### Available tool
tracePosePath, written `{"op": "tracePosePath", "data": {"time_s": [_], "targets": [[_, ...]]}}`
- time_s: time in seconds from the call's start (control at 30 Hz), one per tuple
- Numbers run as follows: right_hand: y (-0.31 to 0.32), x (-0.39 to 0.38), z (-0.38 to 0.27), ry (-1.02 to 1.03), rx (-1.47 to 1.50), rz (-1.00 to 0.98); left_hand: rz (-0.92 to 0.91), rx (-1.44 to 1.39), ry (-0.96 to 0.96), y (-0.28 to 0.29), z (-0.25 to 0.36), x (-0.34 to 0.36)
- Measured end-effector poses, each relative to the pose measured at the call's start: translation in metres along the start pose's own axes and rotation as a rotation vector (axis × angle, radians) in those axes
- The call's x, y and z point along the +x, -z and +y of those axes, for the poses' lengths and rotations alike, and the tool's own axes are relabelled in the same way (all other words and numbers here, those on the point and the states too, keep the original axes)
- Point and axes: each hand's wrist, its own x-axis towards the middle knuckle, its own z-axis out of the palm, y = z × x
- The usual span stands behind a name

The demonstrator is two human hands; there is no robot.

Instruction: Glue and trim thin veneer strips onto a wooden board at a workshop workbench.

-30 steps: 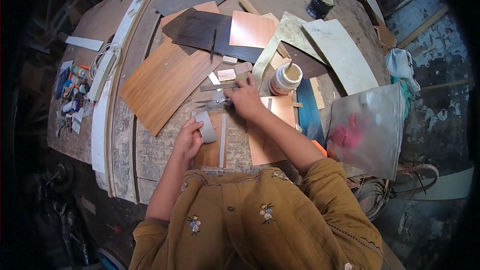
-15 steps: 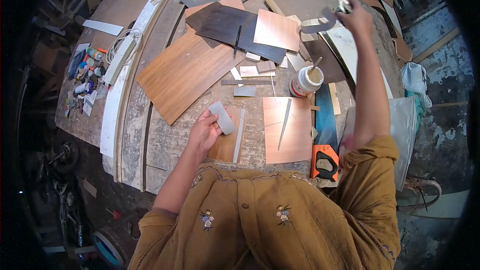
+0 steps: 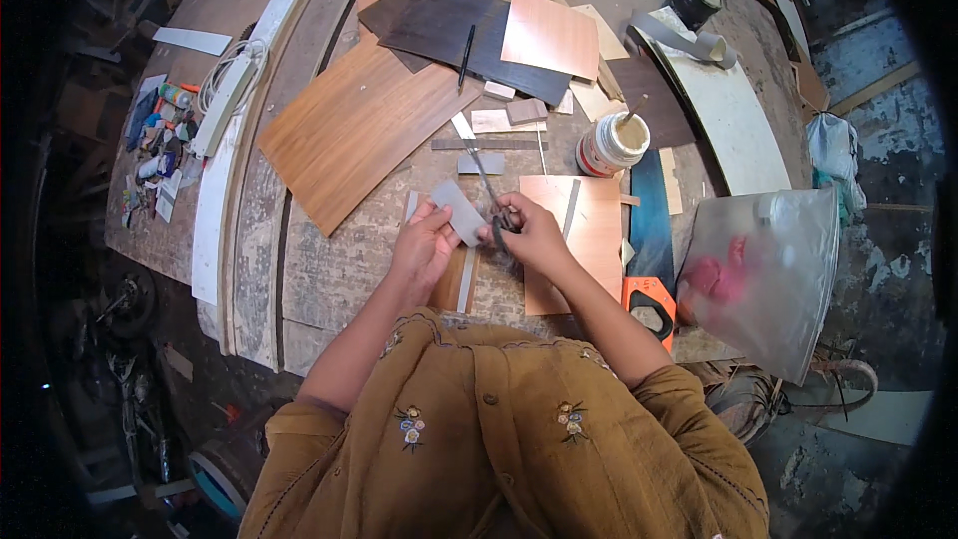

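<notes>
Pinching grey piece [image 3: 458,212] closed in left grip [image 3: 419,248], apparently by edge to leave most exposed; clasping scissors [image 3: 489,189] by handles in right grip [image 3: 536,237], seemingly for control; keeping grey piece between both, near wood-grained board [image 3: 448,288] on worktop [image 3: 329,284]

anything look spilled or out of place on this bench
No spill shows. The curled grey strip lies askew across the white board, odd among flat sheets; the white jar stands uncovered, a stick poking out.
</notes>
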Motion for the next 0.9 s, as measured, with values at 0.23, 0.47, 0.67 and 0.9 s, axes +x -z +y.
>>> {"op": "tracePosePath", "data": {"time_s": [0.23,0.47,0.67,0.9], "targets": [[0.030,0.003,0.007,0.084,-0.677,0.117,0.125,0.066,0.019,0.037,-0.004,-0.015],[0.055,0.026,0.004,0.154,-1.377,0.142,0.163,0.106,0.096,0.043,-0.007,-0.022],[0.032,0.027,-0.032,0.490,-0.813,0.201,0.159,0.102,0.049,0.028,-0.010,-0.021],[-0.021,0.062,0.020,-0.073,-0.103,-0.307,0.178,0.305,0.024,0.023,0.014,0.002]]}}
